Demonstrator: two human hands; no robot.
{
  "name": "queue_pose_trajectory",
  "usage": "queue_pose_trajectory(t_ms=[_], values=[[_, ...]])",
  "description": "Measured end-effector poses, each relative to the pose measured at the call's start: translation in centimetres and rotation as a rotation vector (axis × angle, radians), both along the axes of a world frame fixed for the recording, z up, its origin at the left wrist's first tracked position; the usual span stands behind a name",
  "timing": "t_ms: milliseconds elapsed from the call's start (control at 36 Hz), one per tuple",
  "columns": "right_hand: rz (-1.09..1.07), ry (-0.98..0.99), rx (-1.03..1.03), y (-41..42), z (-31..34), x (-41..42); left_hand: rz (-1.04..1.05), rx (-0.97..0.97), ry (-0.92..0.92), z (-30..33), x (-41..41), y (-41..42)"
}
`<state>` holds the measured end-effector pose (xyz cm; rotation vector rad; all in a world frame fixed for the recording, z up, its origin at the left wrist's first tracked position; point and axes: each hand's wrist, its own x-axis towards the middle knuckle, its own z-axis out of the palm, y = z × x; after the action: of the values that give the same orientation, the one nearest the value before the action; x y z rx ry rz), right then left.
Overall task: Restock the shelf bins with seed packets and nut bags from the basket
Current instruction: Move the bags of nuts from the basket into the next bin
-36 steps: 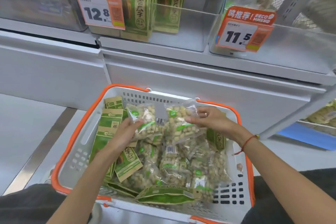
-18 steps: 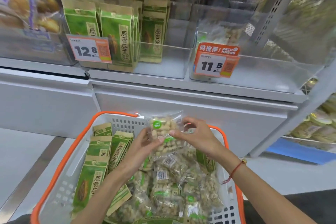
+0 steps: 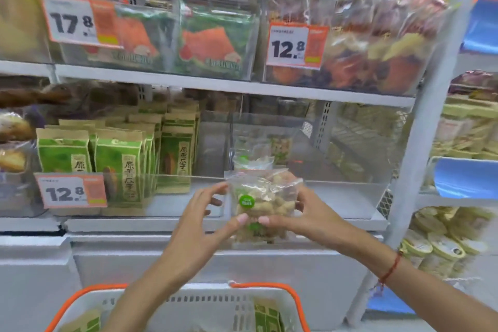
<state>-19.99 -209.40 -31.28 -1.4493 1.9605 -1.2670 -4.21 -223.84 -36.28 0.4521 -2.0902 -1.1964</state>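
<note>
Both hands, left (image 3: 200, 214) and right (image 3: 301, 213), pinch a nut bag (image 3: 262, 203) by its sides before the near-empty clear bin (image 3: 336, 191); the slick film could slip or catch the bin's front wall and fall towards the basket (image 3: 266, 288)

A nut bag (image 3: 262, 203) was held between the left hand (image 3: 200, 219) and the right hand (image 3: 305, 217), in front of the clear shelf bin (image 3: 336, 191). Seed packets (image 3: 118, 167) stood in the bin to its left. The basket (image 3: 215, 304) sat below, nearer the person, with more packets inside.
</note>
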Motion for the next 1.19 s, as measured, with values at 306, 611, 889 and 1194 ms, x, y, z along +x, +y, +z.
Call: queue_pose_trajectory(t_ms=[306, 611, 889, 1194], values=[[-0.347, 0.404, -0.333, 2.1, 4.1, -8.7, 0.185, -0.335, -0.088, 4.5, -6.5, -3.6], [-0.354, 0.095, 0.162, -8.7, 2.1, -17.6, 0.205, -0.348, -0.251, 4.1, -7.8, -5.0], [-0.491, 0.082, 0.506, -12.6, -0.3, -20.7, 0.252, -0.370, -0.249, 3.8, -8.0, -4.7], [-0.407, -0.083, 0.370, -12.2, -0.1, -19.7, 0.264, -0.375, -0.245, 3.5, -8.2, -4.8]])
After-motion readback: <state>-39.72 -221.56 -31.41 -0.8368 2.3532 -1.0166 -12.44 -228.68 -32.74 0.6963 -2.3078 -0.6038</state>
